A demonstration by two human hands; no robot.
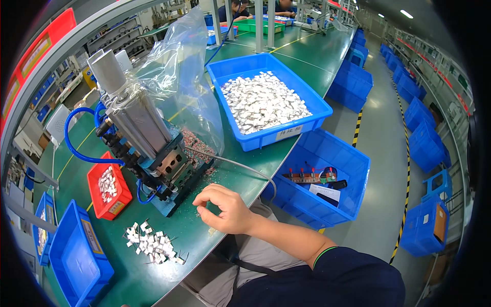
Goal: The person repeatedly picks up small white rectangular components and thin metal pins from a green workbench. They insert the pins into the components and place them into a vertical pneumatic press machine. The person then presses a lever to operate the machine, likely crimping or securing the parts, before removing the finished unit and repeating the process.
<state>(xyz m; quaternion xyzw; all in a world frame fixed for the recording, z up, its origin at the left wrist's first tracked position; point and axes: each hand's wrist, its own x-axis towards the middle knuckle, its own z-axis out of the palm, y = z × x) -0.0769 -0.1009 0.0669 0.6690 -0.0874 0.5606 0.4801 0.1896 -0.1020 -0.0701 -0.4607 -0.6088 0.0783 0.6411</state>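
My right hand (225, 209) is over the green table's near edge, just right of a bench press (146, 128) with a metal cylinder and blue air hoses. Its thumb and index finger are bent into a ring with their tips close together; anything between them is too small to make out. My left hand is out of sight. A loose pile of small white block-shaped parts with thin leads (152, 244) lies in front of the press. Many similar white parts (263, 100) fill a large blue tray (266, 139). Small reddish and grey scraps (197, 146) are heaped beside the press.
A red bin (123, 200) with white parts stands left of the press. A blue bin (76, 261) is at the table's left. Clear plastic sheeting (179, 77) hangs behind the press. Beside the table's right edge, a blue crate (353, 179) holds a board. Other people sit farther back.
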